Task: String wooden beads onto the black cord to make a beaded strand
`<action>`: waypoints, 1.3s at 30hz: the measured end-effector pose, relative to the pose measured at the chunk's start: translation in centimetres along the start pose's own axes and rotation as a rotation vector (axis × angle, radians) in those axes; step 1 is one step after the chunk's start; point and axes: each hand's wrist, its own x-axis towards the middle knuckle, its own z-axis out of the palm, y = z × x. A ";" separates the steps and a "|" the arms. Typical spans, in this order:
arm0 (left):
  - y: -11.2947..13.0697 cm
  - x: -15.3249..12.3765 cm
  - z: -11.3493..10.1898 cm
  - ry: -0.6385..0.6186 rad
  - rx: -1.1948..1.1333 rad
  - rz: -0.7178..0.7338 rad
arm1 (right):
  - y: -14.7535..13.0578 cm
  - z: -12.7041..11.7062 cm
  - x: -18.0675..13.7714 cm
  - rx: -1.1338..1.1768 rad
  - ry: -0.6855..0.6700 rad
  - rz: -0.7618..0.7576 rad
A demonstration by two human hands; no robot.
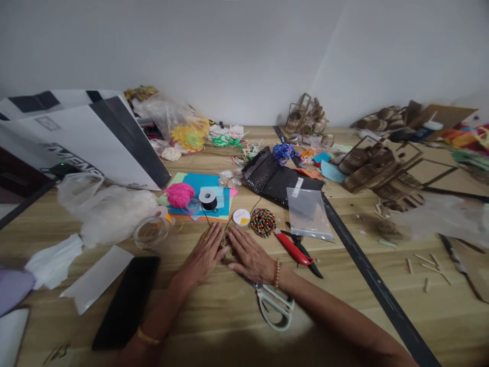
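Note:
My left hand [206, 252] lies palm down on the wooden table, fingers stretched out together. Facing it, my right hand [250, 256] rests flat in the same way, with a beaded bracelet at its wrist. Between the two hands a small cluster of colourful beads [224, 240] shows, partly covered by the fingers. Dark cord runs from there toward a white spool of black cord [208, 199]. A round white lid-like disc [241, 217] and a coil of multicoloured beads [263, 223] sit just beyond my right hand. Below that hand are scissors with pale handles [275, 308], their blades partly hidden.
Red-handled pliers [296, 248] lie to the right, near a clear plastic bag [310, 214]. Pink yarn [180, 195] sits on coloured paper. At left are a black phone-like slab [126, 303] and a large paper bag [95, 137]. Small woven baskets [378, 168] stand at right.

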 end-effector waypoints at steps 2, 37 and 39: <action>0.0 0.0 0.2 -0.007 0.046 0.021 | 0.2 0.8 0.0 -0.032 -0.024 -0.010; 0.5 -2.3 1.2 0.015 0.088 0.046 | -0.6 -0.5 0.5 0.093 -0.101 -0.076; 0.6 -2.3 1.0 0.011 0.063 0.035 | 0.3 -1.9 0.7 0.140 -0.071 -0.058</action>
